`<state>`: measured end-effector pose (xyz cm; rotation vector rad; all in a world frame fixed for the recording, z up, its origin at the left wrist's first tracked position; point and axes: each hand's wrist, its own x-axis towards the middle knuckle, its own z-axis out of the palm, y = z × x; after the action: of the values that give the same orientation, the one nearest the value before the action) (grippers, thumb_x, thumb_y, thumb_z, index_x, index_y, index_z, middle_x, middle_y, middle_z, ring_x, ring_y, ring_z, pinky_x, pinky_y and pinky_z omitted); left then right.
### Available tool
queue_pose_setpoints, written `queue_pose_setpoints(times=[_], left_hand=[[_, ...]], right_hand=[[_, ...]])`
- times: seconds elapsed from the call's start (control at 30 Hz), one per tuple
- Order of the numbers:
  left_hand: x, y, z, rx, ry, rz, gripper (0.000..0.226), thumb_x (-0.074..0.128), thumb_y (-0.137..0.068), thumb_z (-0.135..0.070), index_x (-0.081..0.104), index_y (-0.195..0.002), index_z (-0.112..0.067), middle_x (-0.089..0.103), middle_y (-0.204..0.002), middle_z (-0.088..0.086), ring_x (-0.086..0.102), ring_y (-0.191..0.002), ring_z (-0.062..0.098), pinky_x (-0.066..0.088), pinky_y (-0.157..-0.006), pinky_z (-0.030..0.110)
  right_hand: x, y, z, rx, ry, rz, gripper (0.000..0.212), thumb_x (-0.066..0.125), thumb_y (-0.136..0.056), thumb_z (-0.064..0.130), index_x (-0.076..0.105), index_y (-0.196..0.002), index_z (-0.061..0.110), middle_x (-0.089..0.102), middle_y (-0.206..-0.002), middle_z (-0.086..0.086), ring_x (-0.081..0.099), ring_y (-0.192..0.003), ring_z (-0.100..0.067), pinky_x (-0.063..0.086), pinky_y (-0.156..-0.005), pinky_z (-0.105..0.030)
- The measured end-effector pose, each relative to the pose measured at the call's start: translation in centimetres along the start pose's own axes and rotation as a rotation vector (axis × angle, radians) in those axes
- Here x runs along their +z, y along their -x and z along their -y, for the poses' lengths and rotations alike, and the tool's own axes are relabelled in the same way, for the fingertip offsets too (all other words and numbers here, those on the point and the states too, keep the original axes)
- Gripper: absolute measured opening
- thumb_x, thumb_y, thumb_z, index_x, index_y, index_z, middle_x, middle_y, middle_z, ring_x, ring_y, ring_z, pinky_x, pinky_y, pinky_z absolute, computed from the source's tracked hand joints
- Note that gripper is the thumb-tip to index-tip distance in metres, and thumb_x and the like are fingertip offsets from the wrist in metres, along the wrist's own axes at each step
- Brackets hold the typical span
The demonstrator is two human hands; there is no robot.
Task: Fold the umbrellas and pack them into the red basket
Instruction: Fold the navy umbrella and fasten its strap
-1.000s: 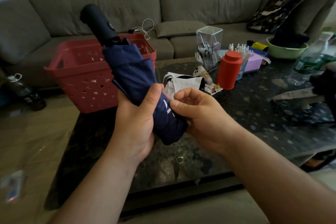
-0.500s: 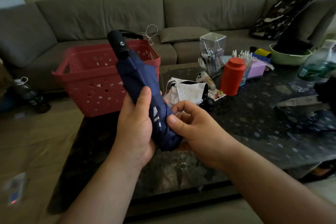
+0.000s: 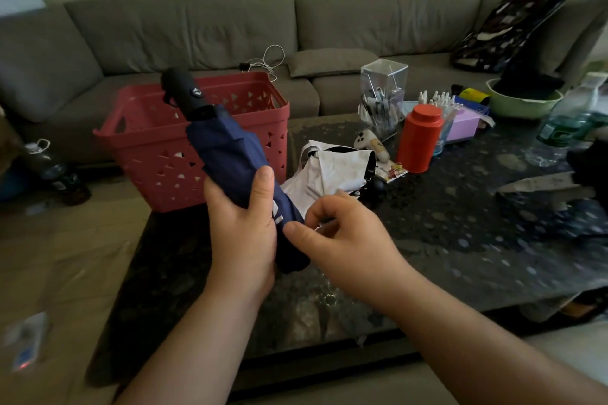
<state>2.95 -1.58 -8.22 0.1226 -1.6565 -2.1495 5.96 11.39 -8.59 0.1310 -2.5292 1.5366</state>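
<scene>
Navy umbrella (image 3: pixel 230 154), collapsed, canopy loosely bunched, held tilted above the surface (image 3: pixel 460 233) with handle up toward the red basket (image 3: pixel 158 148). Left hand (image 3: pixel 241 230) wraps its lower half, steadying the folds. Right hand (image 3: pixel 342 237) pinches near the tip, thumb on fabric (likely working the strap; strap itself unclear). A white umbrella (image 3: pixel 332 171) lies beside the basket, apparently unpacked.

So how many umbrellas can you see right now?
2. The navy umbrella is gripped in the left hand; the white umbrella lies on the table. Others may be hidden.
</scene>
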Motion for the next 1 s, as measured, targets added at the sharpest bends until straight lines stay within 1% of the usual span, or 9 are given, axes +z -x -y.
queue_pose_setpoints(times=[0.2,0.27,0.33,0.4,0.5,0.63,0.8,0.9,1.0], left_hand=[[0.0,0.2,-0.1,0.081,0.018,-0.004,0.056,0.068,-0.099,-0.030,0.043,-0.149,-0.032,0.063,-0.143,-0.006,0.066,-0.127,0.010,0.050,-0.113,0.048],[0.1,0.1,-0.1,0.059,0.045,-0.006,0.056,0.065,-0.098,-0.032,0.044,-0.149,-0.034,0.064,-0.143,-0.007,0.066,-0.127,0.011,0.050,-0.113,0.048],[0.0,-0.1,-0.3,0.018,0.070,-0.011,0.051,0.063,-0.103,-0.028,0.045,-0.151,-0.029,0.066,-0.140,-0.007,0.068,-0.123,0.010,0.052,-0.111,0.044],[0.1,-0.3,-0.6,-0.054,0.104,-0.013,0.039,0.060,-0.105,-0.024,0.052,-0.144,-0.027,0.070,-0.133,-0.004,0.072,-0.116,0.011,0.058,-0.102,0.037],[0.0,-0.6,-0.9,-0.149,0.154,-0.006,0.035,0.058,-0.105,-0.026,0.058,-0.140,-0.021,0.074,-0.126,0.004,0.075,-0.111,0.020,0.063,-0.086,0.032],[-0.3,-0.8,-0.8,-0.240,0.204,0.076,0.051,0.062,-0.099,-0.040,0.056,-0.144,-0.015,0.073,-0.129,0.009,0.074,-0.111,0.026,0.060,-0.088,0.038],[-0.3,-0.6,-0.7,-0.236,0.301,0.148,0.071,0.076,-0.087,-0.043,0.055,-0.142,-0.005,0.074,-0.091,0.001,0.073,-0.080,0.016,0.060,-0.069,0.033],[-0.7,-0.9,-0.6,-0.304,0.292,0.223,0.087,0.079,-0.076,-0.052,0.054,-0.146,-0.006,0.076,-0.109,0.007,0.076,-0.093,0.018,0.062,-0.074,0.032],[-0.9,-0.8,-0.7,-0.332,0.275,0.291,0.073,0.075,-0.084,-0.048,0.055,-0.148,-0.017,0.077,-0.119,0.004,0.077,-0.100,0.019,0.062,-0.078,0.033]], right_hand=[[0.1,0.2,0.3,-0.028,0.029,-0.032,0.021,0.077,-0.088,0.039,0.066,-0.076,0.025,0.065,-0.081,0.008,0.062,-0.064,-0.005,0.052,-0.065,-0.027],[0.2,-0.1,0.4,0.057,-0.047,0.037,0.020,0.074,-0.091,0.037,0.069,-0.078,0.022,0.069,-0.069,-0.001,0.063,-0.058,-0.011,0.056,-0.062,-0.039],[0.2,-0.4,0.4,0.139,-0.192,0.107,0.021,0.071,-0.088,0.038,0.071,-0.080,0.018,0.073,-0.074,-0.016,0.070,-0.069,-0.034,0.062,-0.075,-0.058],[0.2,-0.3,0.6,0.237,-0.384,0.173,0.022,0.070,-0.092,0.028,0.070,-0.074,0.016,0.070,-0.078,-0.026,0.064,-0.074,-0.039,0.058,-0.089,-0.067],[0.2,-0.1,0.9,0.358,-0.600,0.225,0.031,0.068,-0.099,0.011,0.064,-0.068,0.014,0.064,-0.075,-0.014,0.059,-0.079,-0.030,0.055,-0.082,-0.051],[0.2,-0.2,1.2,0.336,-0.646,0.210,0.033,0.082,-0.079,0.018,0.053,-0.064,0.019,0.056,-0.079,-0.018,0.054,-0.078,-0.031,0.048,-0.074,-0.049],[-0.6,-0.1,1.8,0.388,-0.760,0.333,0.018,0.071,-0.096,0.022,0.055,-0.097,0.015,0.068,-0.082,-0.006,0.067,-0.069,-0.018,0.061,-0.064,-0.038],[-0.6,-0.3,0.9,0.441,-0.848,0.382,0.008,0.067,-0.098,0.016,0.059,-0.099,0.015,0.069,-0.097,-0.011,0.068,-0.081,-0.025,0.060,-0.079,-0.051],[-0.8,-0.9,0.0,0.442,-0.834,0.363,0.011,0.063,-0.099,0.003,0.063,-0.094,0.013,0.069,-0.097,-0.014,0.070,-0.079,-0.025,0.060,-0.076,-0.052]])
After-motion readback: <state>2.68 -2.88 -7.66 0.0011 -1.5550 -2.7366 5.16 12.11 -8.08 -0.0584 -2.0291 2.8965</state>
